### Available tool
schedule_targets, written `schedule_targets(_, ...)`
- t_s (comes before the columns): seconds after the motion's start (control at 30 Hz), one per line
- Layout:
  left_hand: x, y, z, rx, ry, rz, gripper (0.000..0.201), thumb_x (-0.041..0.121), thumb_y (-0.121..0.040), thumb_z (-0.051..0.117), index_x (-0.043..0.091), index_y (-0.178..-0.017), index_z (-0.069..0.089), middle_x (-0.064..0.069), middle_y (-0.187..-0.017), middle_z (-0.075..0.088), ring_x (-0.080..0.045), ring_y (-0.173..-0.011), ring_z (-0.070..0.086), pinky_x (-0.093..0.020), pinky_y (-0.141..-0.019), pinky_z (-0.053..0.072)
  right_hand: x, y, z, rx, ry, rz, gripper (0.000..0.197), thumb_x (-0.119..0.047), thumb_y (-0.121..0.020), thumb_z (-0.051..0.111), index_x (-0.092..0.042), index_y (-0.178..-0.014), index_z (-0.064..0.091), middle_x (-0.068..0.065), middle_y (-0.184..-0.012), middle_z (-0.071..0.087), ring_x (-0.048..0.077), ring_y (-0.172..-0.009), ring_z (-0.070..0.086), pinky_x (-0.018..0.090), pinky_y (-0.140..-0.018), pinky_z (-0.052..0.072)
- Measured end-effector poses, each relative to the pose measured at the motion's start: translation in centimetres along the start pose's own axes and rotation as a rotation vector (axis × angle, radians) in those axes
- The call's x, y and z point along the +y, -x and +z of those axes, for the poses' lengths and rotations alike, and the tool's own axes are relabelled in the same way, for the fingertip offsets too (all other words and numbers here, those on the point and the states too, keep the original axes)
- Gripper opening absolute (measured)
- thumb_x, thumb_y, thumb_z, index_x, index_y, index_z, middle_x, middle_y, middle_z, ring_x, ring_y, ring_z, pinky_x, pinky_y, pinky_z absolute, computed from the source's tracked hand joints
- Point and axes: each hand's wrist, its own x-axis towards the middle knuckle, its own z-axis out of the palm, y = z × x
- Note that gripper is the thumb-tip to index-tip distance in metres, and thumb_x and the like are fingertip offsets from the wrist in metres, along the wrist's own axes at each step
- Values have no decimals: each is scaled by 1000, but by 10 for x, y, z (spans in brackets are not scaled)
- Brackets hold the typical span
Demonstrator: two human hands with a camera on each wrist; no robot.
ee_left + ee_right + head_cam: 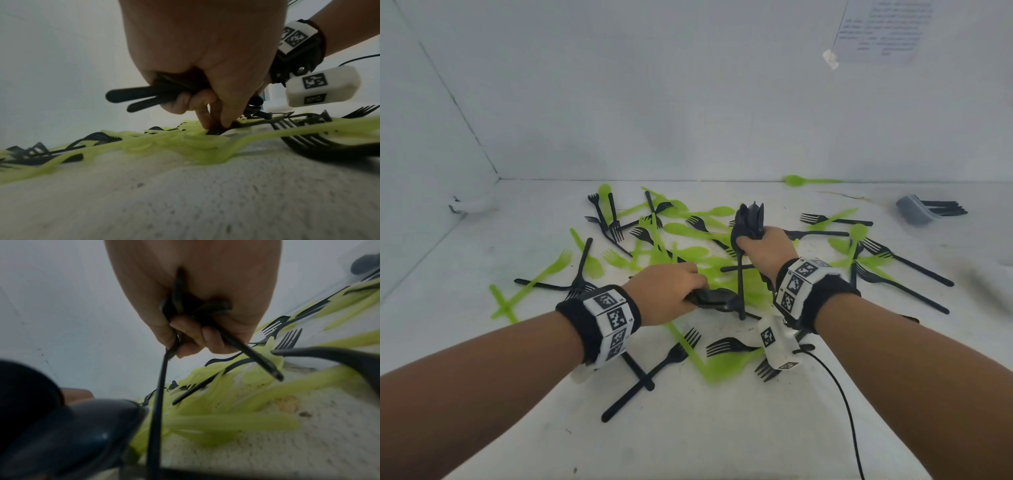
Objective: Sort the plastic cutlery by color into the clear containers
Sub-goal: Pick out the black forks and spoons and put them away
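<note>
On the white worktop (688, 428), middle to far: one mixed heap of black cutlery (674, 356) and green cutlery (688, 253), forks and spoons crossed over one another, touching and overlapping; nothing in the heap separated by colour as it lies.

Far right, near the back wall: clear container (914, 209), lying tipped, with several black handles sticking out of it toward the right; judged the black lot, begun but far from full. No second container can be made out in any view; a pale object at far left is too unclear to name.

Far, against the wall: one green spoon (796, 180), apart from the heap.

Left hand (666, 294): closed round a bunch of black pieces, handles projecting sideways in the left wrist view; two fingertips (206, 125) reach down to a further black piece in the heap, touching it.

Right hand (765, 246): closed round a second bunch of black pieces, heads standing up above the fist, handles hanging below.

Progress, as a judgement: early; black is being gathered first, both hands loaded and not yet emptied into the container; many black forks remain at left, near and right of the heap; all green pieces seen lie unsorted, none contained.
</note>
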Motion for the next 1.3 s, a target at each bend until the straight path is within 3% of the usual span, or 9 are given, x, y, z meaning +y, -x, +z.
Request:
schedule_targets(0.27,-27,14,-43,274,208,-172,10,28,-96,64,28,-89,57,6,-69,60,-14,-59,56,-32,-56,41,-19,-2,-12,286,-162,-142,20,-36,-93,62,-16,-88,65,-1,-72,63,25,-69,58,33,-66,46)
schedule_targets(0.47,-42,2,-69,435,510,-356,20,24,-90,73,23,-99,55,2,-82,65,-17,-66,61,-26,-54,49,-30,5,-15,143,-342,-184,21,-37,-87,77,-22,-102,74,-6,-87,75,10,-79,70,27,-75,53)
schedule_targets(0.6,-30,-11,-75,399,615,-322,19,30,-85,79,21,-94,65,3,-79,73,-15,-71,65,-35,-63,52,-32,26,-3,-83,-373,-209,15,-29,-87,81,-22,-99,77,-13,-86,77,-7,-74,69,11,-70,50)
schedule_targets(0.7,-15,-19,-72,361,667,-275,12,20,-87,75,18,-76,73,9,-65,69,-4,-59,56,-25,-64,43,-29,37,15,-138,-367,-197,14,-32,-89,78,-23,-98,79,-10,-88,78,0,-81,71,25,-79,56)
schedule_targets(0.83,-2,-22,-68,329,862,-265,16,20,-98,66,11,-90,77,6,-77,76,1,-65,60,-21,-68,43,-23,42,23,-65,-490,-152,16,-32,-92,75,-19,-101,78,-5,-90,79,2,-77,70,25,-74,56)
schedule_targets(0.93,4,-26,-68,257,955,-317,7,20,-101,60,16,-98,65,18,-55,54,-6,-49,38,-19,-51,35,-21,41,17,-40,-472,-144,17,-33,-92,74,-20,-103,78,-2,-95,79,14,-89,73,31,-82,57)
schedule_targets(1.0,2,-31,-68,245,1079,-379,9,20,-97,59,19,-99,51,9,-70,46,-10,-50,31,-25,-51,32,-18,35,8,52,-511,-97,23,-32,-93,72,-16,-110,75,-2,-97,78,16,-91,71,30,-84,55)
schedule_targets(1.13,0,-35,-66,251,1191,-449,9,15,-103,45,9,-105,52,-8,-94,51,-11,-50,33,-26,-51,32,-6,21,-16,274,-627,114,26,-32,-94,70,-10,-108,71,-1,-75,63,20,-71,58,30,-70,47)
schedule_targets(1.3,10,-42,-56,234,1116,-361,10,8,-102,55,6,-109,62,-4,-89,64,-9,-54,43,-23,-56,37,-9,24,-15,168,-656,121,21,-38,-93,71,-18,-86,66,-13,-50,48,14,-54,46,28,-55,38)
